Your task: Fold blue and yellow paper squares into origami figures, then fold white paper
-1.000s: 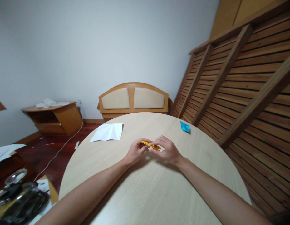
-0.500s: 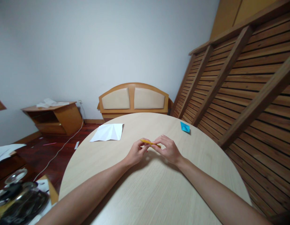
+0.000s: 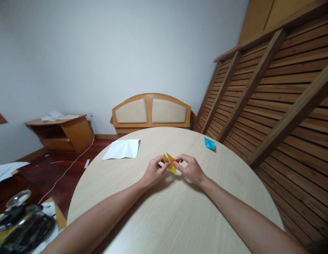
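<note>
Round worktop [image 3: 174,218], mid-fold: left hand [image 3: 152,171] and right hand [image 3: 190,170] fingers pinch yellow origami [image 3: 170,162]; blue origami [image 3: 209,143] at 1 o'clock. Next crease probably needs careful alignment.

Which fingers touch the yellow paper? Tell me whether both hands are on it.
Touching. The head view shows the left hand and right hand each pinching the folded yellow paper between fingertips above the table.

On the tabletop [image 3: 174,211], taking the folded paper piece [image 3: 170,163] as landmark: the creased sheet [image 3: 122,149] lies to its left and farther back; the small folded shape [image 3: 209,143] lies to its right, farther back, near the edge.
</note>
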Available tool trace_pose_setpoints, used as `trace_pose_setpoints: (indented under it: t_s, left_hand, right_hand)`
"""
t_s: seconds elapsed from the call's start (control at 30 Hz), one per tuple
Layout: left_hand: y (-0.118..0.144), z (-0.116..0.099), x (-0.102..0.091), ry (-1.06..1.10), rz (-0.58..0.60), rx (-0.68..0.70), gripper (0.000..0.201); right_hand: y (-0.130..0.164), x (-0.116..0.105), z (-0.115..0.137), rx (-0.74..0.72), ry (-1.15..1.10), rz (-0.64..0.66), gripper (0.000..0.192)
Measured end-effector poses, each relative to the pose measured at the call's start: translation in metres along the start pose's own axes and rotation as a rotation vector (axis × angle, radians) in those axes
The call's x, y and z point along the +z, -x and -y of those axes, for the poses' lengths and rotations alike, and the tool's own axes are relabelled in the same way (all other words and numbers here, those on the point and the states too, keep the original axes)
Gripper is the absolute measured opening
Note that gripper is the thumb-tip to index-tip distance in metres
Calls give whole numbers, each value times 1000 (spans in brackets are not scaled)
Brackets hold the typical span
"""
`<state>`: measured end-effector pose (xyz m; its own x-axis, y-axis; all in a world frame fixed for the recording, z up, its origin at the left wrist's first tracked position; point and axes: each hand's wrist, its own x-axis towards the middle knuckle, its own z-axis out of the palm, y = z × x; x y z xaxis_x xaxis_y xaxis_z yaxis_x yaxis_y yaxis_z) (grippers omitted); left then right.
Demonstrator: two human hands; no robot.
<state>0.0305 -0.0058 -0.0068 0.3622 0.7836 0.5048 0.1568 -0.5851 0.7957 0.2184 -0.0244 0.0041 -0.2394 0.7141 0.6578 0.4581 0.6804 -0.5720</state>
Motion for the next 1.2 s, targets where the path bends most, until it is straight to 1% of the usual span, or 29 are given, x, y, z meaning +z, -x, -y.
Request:
trace_pose_setpoints:
  t_s: [0.17,0.37,0.5,0.67,0.83,0.97,1.1,1.2]
  left_hand:
    - [0,1,0,16,19,-25,28]
    - [0,4,0,-38,59,-35,28]
    - [0,3,0,-18,23,-40,29]
    - [0,1,-2,-32,-33,-48,26]
    - [0,2,-3,-39,-23,-53,22]
    - [0,4,-2,-52,-12,-57,20]
    - [1,5,-1,-84,13,-61,22]
    - [1,5,-1,-103,14,-74,27]
  right_hand:
    - [0,3,0,68,-68,-5,11]
    - [1,1,-2,90,-92,109,10]
    - [-1,0,-2,111,-77,76,11]
    - [-3,-1,-7,169,-116,34,16]
    - [-3,-4,-11,158,-111,45,19]
    - [-4,-6,-12,139,-73,84,18]
    - [-4,-7,-13,126,-66,112,17]
    - [-3,-6,-12,142,-60,101,17]
